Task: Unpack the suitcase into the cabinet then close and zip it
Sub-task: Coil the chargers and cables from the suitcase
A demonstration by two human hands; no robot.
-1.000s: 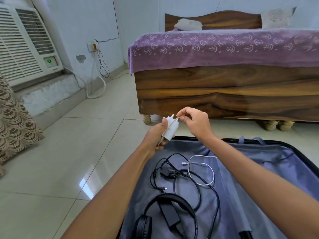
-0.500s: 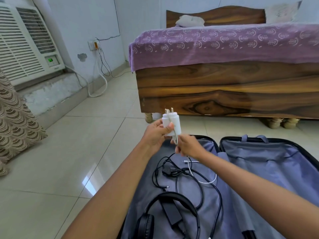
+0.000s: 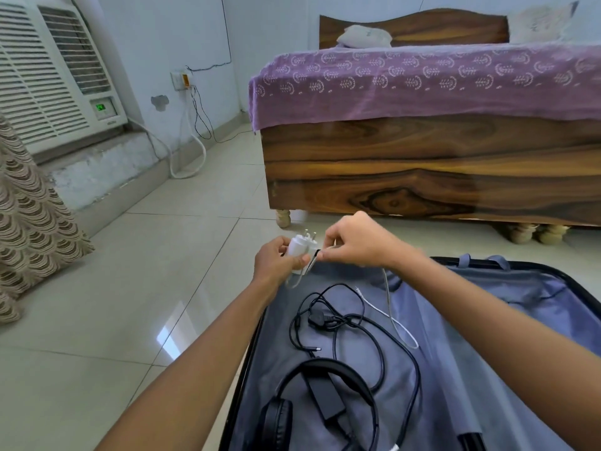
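Note:
An open suitcase (image 3: 507, 336) with grey-blue lining lies on the tiled floor in front of me. My left hand (image 3: 276, 260) grips a white charger plug (image 3: 300, 247) above the suitcase's far left corner, prongs pointing up. My right hand (image 3: 354, 242) pinches the charger's white cable (image 3: 395, 320) just right of the plug; the rest of the cable trails down onto the lining. Inside the suitcase lie a black power adapter (image 3: 325, 397) with its tangled black cord (image 3: 357, 323) and black headphones (image 3: 309, 408). No cabinet is in view.
A wooden bed (image 3: 422, 170) with a purple cover stands just beyond the suitcase. A window air conditioner (image 3: 55, 70) and a wall socket with hanging wires (image 3: 182, 80) are at the left. A patterned curtain (image 3: 29, 219) hangs at the far left. Tiled floor spreads to the left.
My right hand has risen from below the plug to beside it, drawing the white cable up around the charger. The view has shifted slightly left and down.

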